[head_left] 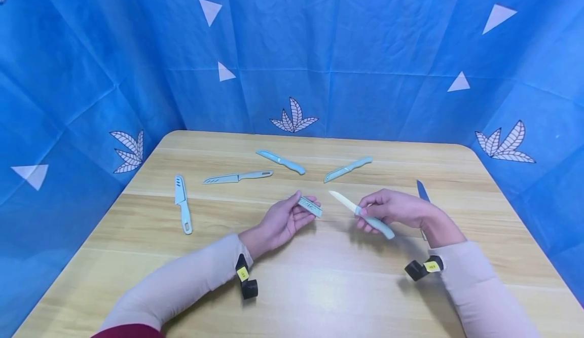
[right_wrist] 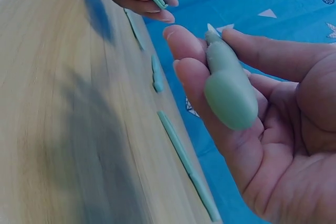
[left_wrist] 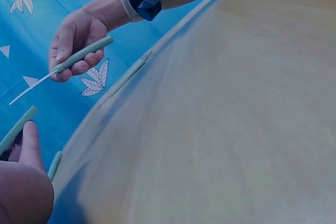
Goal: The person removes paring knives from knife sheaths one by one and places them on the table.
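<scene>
My left hand (head_left: pixel 282 221) holds a short pale-green knife sheath (head_left: pixel 310 207) between thumb and fingers, its slotted end facing the other hand in the right wrist view. Across from it, my right hand (head_left: pixel 394 209) grips a paring knife (head_left: pixel 380 227) by its light-green handle. The knife's pale blade (head_left: pixel 343 200) is bare and points toward the sheath, with a gap between them. Both things are held above the wooden table (head_left: pixel 319 287). From the right wrist, the rounded handle end (right_wrist: pixel 231 98) faces the camera and mostly hides the blade.
Several similar sheathed knives lie in an arc: one at left (head_left: pixel 181 192), others along the back, including a knife (head_left: pixel 223 179) left of centre and a knife (head_left: pixel 348 169) right of centre. Another knife (head_left: pixel 422 191) is partly behind my right wrist. A blue curtain (head_left: pixel 365 49) surrounds the table.
</scene>
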Demonstrator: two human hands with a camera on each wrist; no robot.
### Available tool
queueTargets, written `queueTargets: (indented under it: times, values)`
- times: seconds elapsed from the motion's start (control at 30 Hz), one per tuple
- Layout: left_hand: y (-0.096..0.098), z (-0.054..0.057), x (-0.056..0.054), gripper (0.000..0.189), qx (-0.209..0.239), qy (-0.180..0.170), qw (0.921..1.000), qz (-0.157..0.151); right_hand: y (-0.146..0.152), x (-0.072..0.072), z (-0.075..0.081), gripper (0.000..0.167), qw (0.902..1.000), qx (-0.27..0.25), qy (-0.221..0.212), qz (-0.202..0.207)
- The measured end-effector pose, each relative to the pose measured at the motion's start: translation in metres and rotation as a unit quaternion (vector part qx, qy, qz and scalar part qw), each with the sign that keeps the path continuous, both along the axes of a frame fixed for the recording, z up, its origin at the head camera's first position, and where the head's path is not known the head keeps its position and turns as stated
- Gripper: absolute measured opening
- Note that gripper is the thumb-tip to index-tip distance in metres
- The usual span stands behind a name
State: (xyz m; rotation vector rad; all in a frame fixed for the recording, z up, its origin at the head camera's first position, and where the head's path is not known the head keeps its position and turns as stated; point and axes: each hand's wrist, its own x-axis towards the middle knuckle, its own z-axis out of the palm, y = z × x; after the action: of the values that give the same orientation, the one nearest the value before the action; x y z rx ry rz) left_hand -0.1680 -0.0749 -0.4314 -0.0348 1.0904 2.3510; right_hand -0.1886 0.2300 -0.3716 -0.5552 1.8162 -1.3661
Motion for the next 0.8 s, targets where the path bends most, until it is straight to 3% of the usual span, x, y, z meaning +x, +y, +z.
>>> queueTargets:
  times: [0.53, 0.8]
  values:
    - [0.001, 0.016, -0.01, 0.043, -0.015, 0.03, 0.9986, -0.041, 0.005, -0.001, 0.005, 0.029, 0.9976, 0.018, 0.012, -0.065]
    - [0.002, 0.02, -0.015, 0.04, -0.023, 0.036, 0.9979, -0.049, 0.008, 0.0, 0.007, 0.038, 0.9958, 0.018, 0.025, -0.086]
